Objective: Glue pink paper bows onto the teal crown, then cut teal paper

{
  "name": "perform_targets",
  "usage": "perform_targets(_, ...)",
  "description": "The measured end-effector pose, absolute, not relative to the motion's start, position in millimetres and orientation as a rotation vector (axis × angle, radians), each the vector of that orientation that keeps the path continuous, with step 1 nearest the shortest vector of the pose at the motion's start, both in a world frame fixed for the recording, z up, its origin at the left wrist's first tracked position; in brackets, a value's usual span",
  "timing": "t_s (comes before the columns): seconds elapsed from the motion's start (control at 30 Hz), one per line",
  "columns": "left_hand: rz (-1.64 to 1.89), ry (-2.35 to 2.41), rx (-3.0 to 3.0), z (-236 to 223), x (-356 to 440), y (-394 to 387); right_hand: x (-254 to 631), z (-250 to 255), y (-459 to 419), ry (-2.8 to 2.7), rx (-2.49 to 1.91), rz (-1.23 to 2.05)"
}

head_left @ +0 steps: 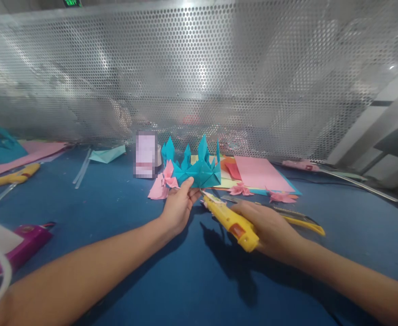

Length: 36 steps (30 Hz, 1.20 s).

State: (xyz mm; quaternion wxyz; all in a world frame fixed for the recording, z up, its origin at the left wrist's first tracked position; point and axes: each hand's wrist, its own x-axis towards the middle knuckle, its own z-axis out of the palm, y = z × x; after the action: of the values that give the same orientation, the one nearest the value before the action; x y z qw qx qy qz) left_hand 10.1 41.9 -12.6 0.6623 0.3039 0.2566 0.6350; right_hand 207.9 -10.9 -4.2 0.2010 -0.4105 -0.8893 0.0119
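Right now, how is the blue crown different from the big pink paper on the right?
The crown is blue, but the paper is pink. The crown is folded, with pointy peaks standing up, while the paper lies flat. The left hand holds the crown, but no hand holds the pink paper. Both look made of paper.

From here, the folded crown (201, 174) at the left hand's fingertips (189, 181) is bright turquoise, and the pink flower (169, 175) beside them is plain. The glue gun (231, 220) in the right hand's fingers (244, 209) is yellow with a reddish-brown patch. Beneath both sets of fingers, the tabletop (172, 280) is deep blue.
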Motion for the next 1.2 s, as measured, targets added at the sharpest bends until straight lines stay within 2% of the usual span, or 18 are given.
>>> perform_targets(0.83,1.403,0.634,0.714,-16,8,45,215,-11,-4,-2.478,-1.221,-0.373)
perform_targets(1.07,1.423,0.620,0.672,-16,9,44,214,0,-8,-2.428,-1.234,-0.625)
perform_targets(1.2,1.428,0.622,0.667,-17,9,45,212,4,-12,-2.506,-1.166,-0.481)
